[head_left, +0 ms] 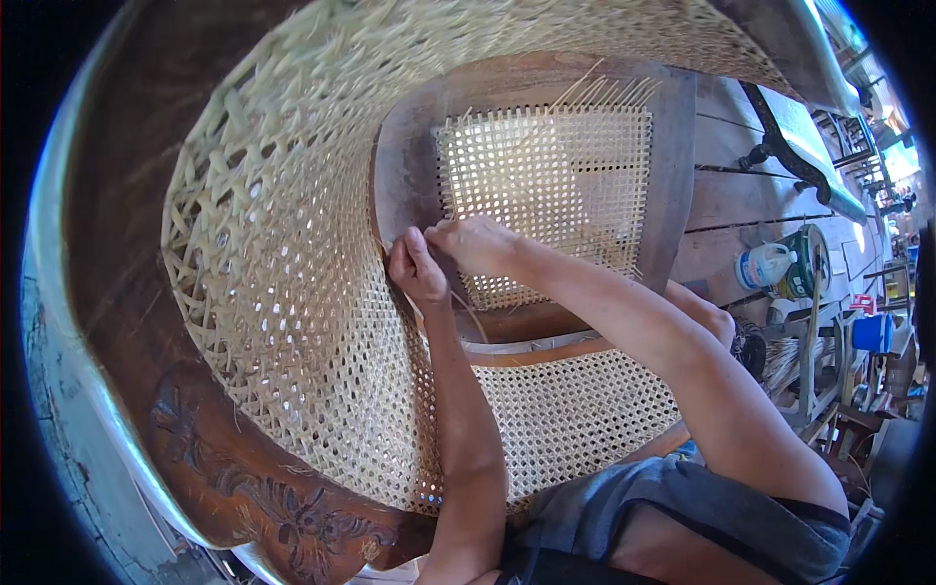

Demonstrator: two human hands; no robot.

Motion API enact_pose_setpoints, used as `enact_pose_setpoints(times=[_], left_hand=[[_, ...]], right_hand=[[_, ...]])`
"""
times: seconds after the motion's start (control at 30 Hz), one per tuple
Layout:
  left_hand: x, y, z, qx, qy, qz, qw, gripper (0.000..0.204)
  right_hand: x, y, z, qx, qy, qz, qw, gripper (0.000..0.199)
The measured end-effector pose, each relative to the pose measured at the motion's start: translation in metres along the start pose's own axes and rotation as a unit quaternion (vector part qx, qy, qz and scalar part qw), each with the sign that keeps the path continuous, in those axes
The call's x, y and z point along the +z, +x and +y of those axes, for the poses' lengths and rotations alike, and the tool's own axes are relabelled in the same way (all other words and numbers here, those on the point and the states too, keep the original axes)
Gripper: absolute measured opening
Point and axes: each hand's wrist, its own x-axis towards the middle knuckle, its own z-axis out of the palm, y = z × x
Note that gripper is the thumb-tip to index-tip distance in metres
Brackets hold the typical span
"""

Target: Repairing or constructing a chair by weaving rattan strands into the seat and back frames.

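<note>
Two hands meet at the near-left corner of a small cane panel set in a dark wooden frame. Left hand is closed, thumb and fingers pinched on what appears to be a thin cane strand at the frame's left edge. Right hand lies just beside it, fingers curled down against the panel's corner; whether it grips a strand cannot be told. Loose strand ends stick up along the panel's far edge, so weaving there is judged unfinished.

Panel rests on the cane seat of a large chair, whose curved cane back rises on the left above a carved wooden rail. A white jug stands on the plank floor, far right, well apart.

Judgement: the strand should be kept taut and flat, untwisted, and fed squarely through the corner hole, with the right hand steadying the weave close to the entry point.
</note>
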Motion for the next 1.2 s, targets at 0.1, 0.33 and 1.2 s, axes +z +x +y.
enact_pose_setpoints(times=[0.1,0.33,1.2], left_hand=[[-0.001,-0.012,-0.001,-0.005,-0.004,0.030,1.000,0.036],[-0.005,-0.033,0.020,0.021,0.134,0.073,0.988,0.029],[0.004,0.013,0.009,-0.120,0.326,-0.150,0.926,0.044]], right_hand=[[0.012,-0.002,0.001,-0.047,0.021,0.016,0.999,0.036],[0.025,-0.006,-0.002,-0.063,0.089,-0.001,0.994,0.026],[-0.109,-0.067,0.108,0.184,0.336,0.242,0.891,0.022]])
